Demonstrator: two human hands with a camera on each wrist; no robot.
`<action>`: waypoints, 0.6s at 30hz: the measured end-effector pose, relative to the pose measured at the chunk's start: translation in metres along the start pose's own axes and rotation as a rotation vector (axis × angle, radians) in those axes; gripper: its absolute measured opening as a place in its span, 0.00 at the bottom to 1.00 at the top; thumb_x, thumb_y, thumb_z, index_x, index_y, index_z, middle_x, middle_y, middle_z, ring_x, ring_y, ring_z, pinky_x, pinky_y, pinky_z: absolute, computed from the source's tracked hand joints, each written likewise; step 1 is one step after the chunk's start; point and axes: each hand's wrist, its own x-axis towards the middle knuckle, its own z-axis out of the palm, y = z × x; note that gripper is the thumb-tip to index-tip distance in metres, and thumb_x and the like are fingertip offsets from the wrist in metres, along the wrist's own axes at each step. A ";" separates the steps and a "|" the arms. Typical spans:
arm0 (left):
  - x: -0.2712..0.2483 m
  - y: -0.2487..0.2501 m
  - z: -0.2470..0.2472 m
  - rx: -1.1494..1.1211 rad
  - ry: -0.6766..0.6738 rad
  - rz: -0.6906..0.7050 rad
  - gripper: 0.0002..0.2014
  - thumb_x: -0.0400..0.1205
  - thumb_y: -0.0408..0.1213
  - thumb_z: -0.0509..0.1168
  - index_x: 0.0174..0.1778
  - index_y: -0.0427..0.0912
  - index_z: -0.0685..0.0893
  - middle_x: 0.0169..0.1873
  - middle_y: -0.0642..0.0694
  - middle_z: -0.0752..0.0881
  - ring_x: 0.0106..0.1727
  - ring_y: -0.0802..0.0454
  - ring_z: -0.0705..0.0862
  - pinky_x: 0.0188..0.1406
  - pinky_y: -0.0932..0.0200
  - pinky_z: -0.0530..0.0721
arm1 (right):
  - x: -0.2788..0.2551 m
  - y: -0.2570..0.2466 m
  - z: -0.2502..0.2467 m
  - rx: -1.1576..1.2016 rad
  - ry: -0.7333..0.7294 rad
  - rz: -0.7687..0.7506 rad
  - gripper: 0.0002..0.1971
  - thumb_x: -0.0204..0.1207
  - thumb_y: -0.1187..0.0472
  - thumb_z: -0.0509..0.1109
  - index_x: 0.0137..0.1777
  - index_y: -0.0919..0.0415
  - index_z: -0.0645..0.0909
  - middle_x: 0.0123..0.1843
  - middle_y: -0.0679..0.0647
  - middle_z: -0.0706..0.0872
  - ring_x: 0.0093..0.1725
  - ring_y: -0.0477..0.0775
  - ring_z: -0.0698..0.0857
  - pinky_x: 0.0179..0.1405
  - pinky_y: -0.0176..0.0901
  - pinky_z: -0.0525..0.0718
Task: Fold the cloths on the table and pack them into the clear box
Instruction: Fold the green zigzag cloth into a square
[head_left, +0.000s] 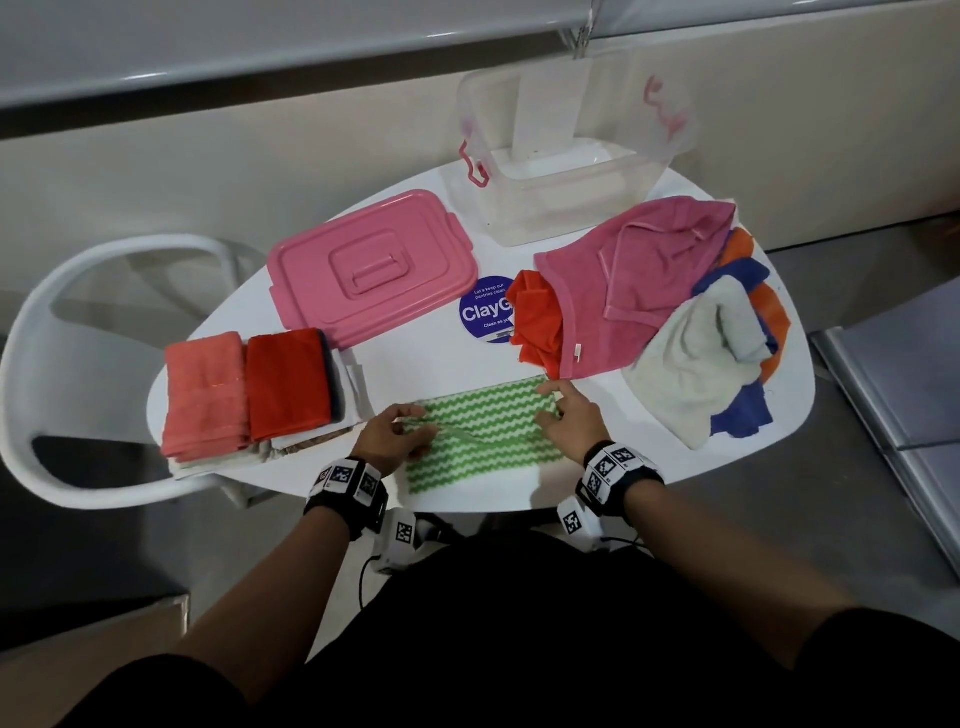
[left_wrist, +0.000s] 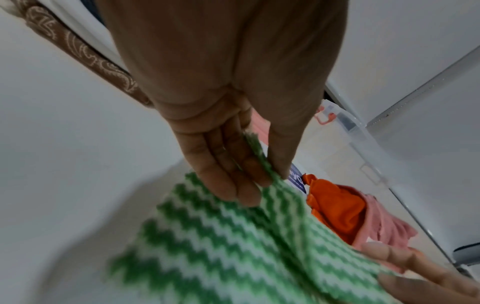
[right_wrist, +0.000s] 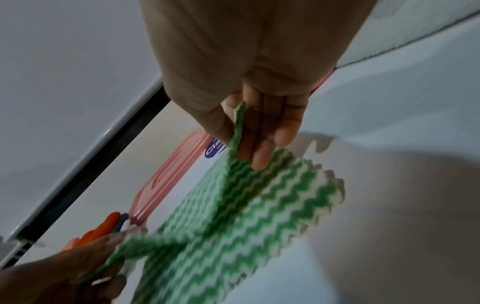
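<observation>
**Head view: both hands pinch a ridge in the green zigzag cloth at the table's near edge**

Head camera shows the green-and-white zigzag cloth (head_left: 483, 434) lying flat at the near edge of the white oval table (head_left: 597, 478), its near corner reaching the rim. The left hand (head_left: 387, 439) grips the cloth's left end, thumb against fingers (left_wrist: 233, 174) with a fold of fabric between them. The right hand (head_left: 569, 418) pinches the right end the same way, a raised crease of cloth caught between thumb and fingers (right_wrist: 270, 131). The hands are well apart, one at each short edge, and the crease runs between them.

Left of the cloth, and just beside the left hand, sits a stack of folded cloths (head_left: 249, 389), coral and red on top, at the table's left edge. Behind it lies the pink lid (head_left: 371, 265). The clear box (head_left: 566, 187) stands open at the far edge, nothing visible inside. A loose heap fills the right side: a pink towel (head_left: 628, 286) over an orange cloth (head_left: 535, 322), with a pale cloth (head_left: 696, 364) and blue and orange pieces beyond. A blue round sticker (head_left: 485, 312) marks the bare strip of tabletop between lid and heap. A white chair (head_left: 88, 280) stands to the left.
</observation>
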 end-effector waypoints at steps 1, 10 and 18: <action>-0.003 -0.002 0.002 0.003 -0.028 -0.002 0.11 0.74 0.36 0.78 0.49 0.47 0.86 0.45 0.33 0.91 0.36 0.47 0.90 0.45 0.50 0.90 | 0.001 0.002 -0.001 0.001 -0.023 0.026 0.16 0.79 0.63 0.71 0.64 0.48 0.79 0.58 0.52 0.77 0.45 0.50 0.83 0.42 0.37 0.80; -0.015 -0.016 0.019 0.502 -0.039 0.010 0.07 0.72 0.43 0.80 0.41 0.52 0.89 0.43 0.55 0.88 0.48 0.56 0.84 0.46 0.63 0.77 | 0.002 0.021 -0.004 -0.158 -0.171 -0.011 0.19 0.71 0.65 0.78 0.61 0.50 0.82 0.36 0.50 0.78 0.35 0.50 0.79 0.42 0.44 0.83; -0.019 -0.018 0.025 0.649 -0.076 0.031 0.07 0.69 0.42 0.80 0.35 0.55 0.88 0.44 0.58 0.85 0.47 0.58 0.83 0.38 0.69 0.75 | 0.004 0.026 -0.009 -0.210 -0.191 -0.067 0.20 0.69 0.68 0.78 0.58 0.51 0.79 0.32 0.49 0.75 0.28 0.46 0.74 0.27 0.34 0.72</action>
